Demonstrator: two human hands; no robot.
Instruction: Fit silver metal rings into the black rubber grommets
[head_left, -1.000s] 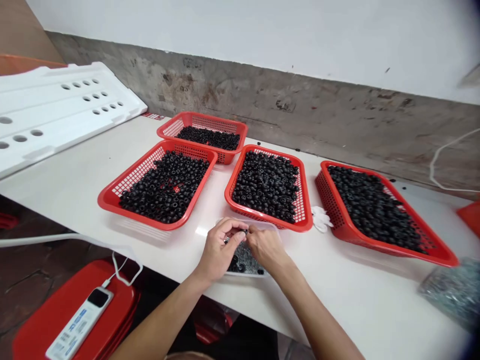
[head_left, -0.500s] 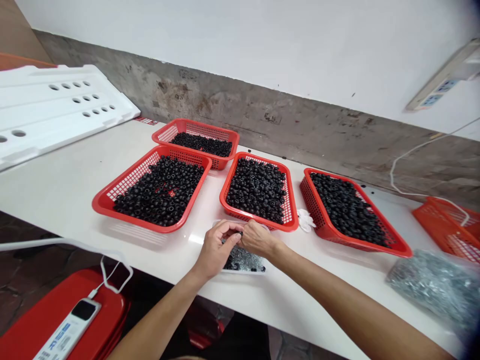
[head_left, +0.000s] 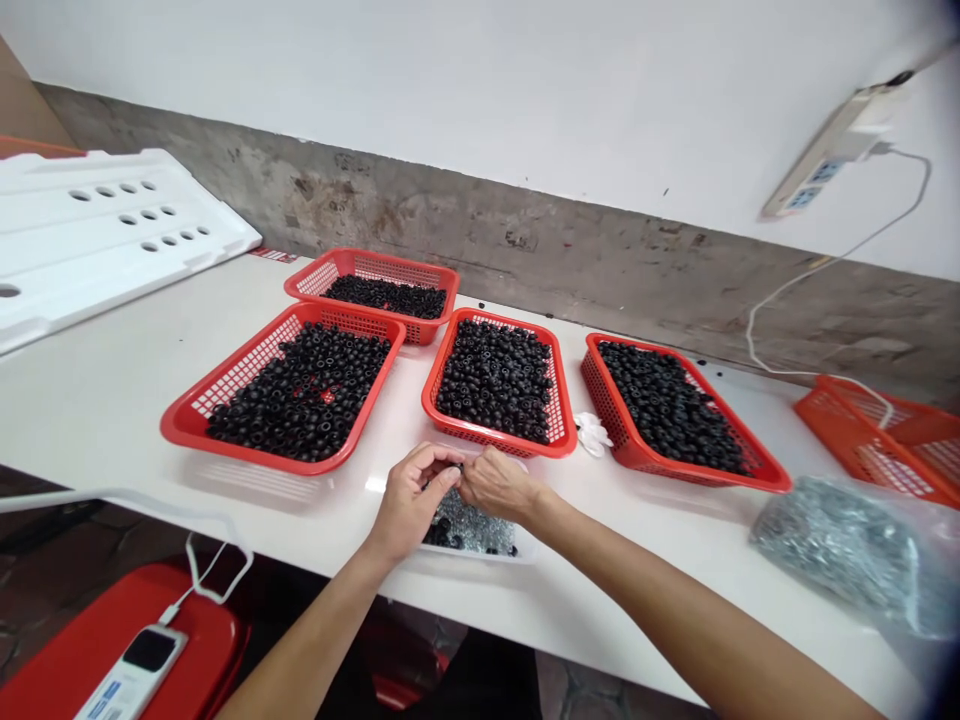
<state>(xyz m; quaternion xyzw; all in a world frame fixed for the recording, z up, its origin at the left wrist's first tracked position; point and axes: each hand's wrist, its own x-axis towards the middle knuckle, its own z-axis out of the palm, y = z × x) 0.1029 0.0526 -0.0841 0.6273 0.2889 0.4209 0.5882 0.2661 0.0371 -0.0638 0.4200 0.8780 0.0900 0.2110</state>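
Both forearms [head_left: 322, 615] angled inward, left fingers [head_left: 429, 456] bent beside curled right fingers [head_left: 480, 478].

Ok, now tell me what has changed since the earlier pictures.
The view has swung right, bringing the wall power strip and more of the orange basket into sight. The right forearm slants further out to the right. No new grasp or release shows: the left hand and right hand still meet over the clear tray, with a small black piece between them. The four red baskets stayed in place.
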